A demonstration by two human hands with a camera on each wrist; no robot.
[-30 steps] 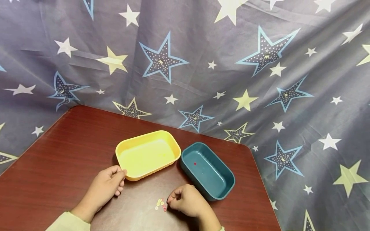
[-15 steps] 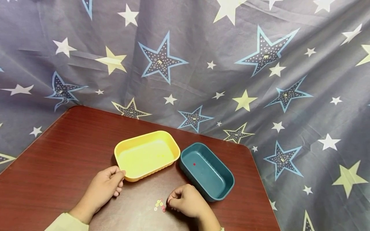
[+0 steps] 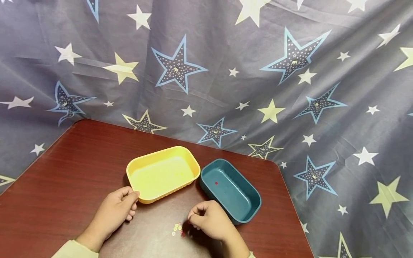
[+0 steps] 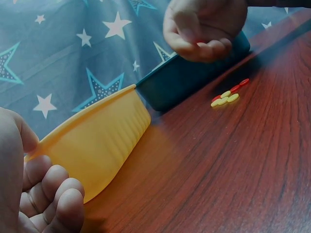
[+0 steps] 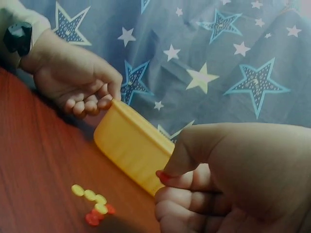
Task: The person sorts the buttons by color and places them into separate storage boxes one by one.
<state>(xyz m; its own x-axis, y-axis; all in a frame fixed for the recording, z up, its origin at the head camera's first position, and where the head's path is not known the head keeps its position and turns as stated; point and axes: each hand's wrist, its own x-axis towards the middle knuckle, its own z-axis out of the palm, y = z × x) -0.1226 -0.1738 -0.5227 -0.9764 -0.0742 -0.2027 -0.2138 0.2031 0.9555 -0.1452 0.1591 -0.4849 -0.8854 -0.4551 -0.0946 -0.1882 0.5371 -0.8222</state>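
My left hand [image 3: 117,208] pinches the near left corner rim of a yellow plastic container [image 3: 172,192], thumb on top and the other fingers curled below. My right hand [image 3: 211,220] is raised over the table in front of a teal container [image 3: 233,193]. In the right wrist view its thumb and forefinger pinch a small red button-like disc [image 5: 163,177]. Just left of that hand lies a loose cluster of yellow discs [image 5: 90,195] and red discs [image 5: 92,219]. One red disc [image 3: 216,183] lies inside the teal container; faint yellow spots show on the yellow container's floor.
Both containers stand side by side, their ends close together, on a reddish-brown table [image 3: 80,161]. A grey star-patterned curtain [image 3: 219,89] hangs along the table's back and right edges. A dark band-like object [image 5: 18,39] is on the left wrist.
My right hand has lifted slightly up from beside the disc cluster, with the red disc in its fingertips. My left hand has stayed on the yellow rim. The head view has shifted a little.
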